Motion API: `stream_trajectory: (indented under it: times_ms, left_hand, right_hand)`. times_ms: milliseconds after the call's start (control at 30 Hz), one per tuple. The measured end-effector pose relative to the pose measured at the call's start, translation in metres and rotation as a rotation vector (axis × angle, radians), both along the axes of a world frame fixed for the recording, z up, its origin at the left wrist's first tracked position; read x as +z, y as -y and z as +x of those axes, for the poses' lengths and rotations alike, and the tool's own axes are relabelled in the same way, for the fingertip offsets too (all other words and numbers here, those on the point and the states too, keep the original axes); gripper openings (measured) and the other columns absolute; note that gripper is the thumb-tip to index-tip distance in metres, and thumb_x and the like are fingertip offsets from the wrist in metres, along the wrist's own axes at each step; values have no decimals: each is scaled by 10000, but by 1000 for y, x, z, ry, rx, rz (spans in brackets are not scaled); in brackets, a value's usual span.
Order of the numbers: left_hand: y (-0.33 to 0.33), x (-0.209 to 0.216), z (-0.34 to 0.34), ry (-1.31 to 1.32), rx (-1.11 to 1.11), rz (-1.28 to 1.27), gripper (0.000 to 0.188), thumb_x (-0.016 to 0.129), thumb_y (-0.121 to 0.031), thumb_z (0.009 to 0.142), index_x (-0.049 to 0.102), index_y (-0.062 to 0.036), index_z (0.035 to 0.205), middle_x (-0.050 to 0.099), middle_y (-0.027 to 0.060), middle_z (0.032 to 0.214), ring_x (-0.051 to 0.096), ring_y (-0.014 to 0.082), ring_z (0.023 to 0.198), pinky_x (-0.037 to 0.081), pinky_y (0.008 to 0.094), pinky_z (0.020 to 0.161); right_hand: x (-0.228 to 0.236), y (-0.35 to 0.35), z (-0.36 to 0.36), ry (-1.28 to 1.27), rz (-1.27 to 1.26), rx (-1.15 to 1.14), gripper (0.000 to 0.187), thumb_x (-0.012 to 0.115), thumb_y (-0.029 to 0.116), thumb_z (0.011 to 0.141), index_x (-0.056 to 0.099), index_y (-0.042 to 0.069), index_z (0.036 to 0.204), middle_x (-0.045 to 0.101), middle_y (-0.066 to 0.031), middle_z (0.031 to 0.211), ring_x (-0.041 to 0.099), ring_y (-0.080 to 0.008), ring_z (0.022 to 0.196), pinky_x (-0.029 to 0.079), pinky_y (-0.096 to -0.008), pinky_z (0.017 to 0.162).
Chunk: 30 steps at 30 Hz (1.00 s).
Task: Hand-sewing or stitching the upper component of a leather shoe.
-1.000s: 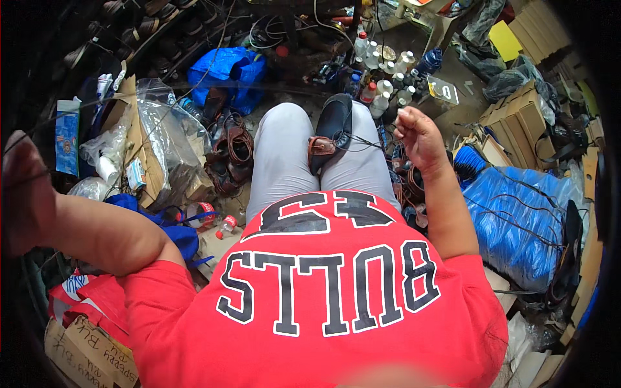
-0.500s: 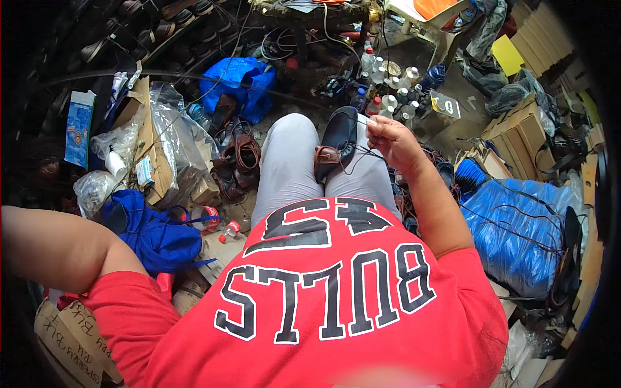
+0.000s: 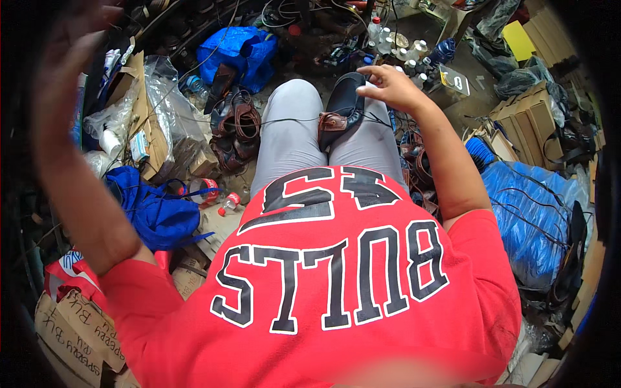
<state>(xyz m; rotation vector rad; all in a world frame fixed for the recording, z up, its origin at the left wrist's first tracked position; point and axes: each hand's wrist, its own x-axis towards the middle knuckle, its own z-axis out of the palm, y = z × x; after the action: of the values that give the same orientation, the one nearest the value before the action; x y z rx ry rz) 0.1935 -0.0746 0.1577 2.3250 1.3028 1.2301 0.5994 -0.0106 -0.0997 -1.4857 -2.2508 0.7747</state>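
Shoe (image 3: 345, 100) on the lap (image 3: 370, 143), just left of the bent right-hand fingers (image 3: 378, 71), grasp and contact unclear.

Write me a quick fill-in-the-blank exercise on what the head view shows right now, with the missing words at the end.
1. The dark shoe lies on the person's ____ leg.
2. The left hand is ____ from the shoe than the right hand.
3. A thin dark cord crosses the person's ____ thigh.
4. The main colour of the shirt is ____.

Missing words: right; farther; left; red
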Motion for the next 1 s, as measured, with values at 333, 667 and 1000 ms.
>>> stream_trajectory:
  times_ms: [333, 667, 1000]
  left_hand:
    - [-12, -246, 121, -315, -206, -186, 284, 482, 38, 805, 656, -67, 1002, 568, 111, 899, 576, 219, 815, 469, 324, 724]
    - [-73, -293, 191, -66, -348, -403, 350, 599, -115, 804, 578, -84, 1153, 572, 144, 1096, 551, 258, 1037, 435, 345, 891]
    - [-106, -337, 214, 174, -578, -752, 393, 737, -235, 699, 603, -123, 1050, 543, 140, 1076, 480, 284, 1067, 381, 361, 928]
  right_hand:
    - [-24, -7, -12, -122, -298, 42, 333, 685, 309, 784, 571, -1, 744, 575, -77, 664, 494, -148, 611, 420, -316, 598]
    - [-23, 16, -18, -287, 199, -175, 313, 708, 309, 757, 618, 19, 832, 586, -59, 703, 539, -151, 660, 426, -282, 598]
    - [4, 38, -4, -47, -296, 40, 208, 572, 185, 797, 589, -20, 766, 516, -89, 616, 478, -145, 574, 403, -324, 550]
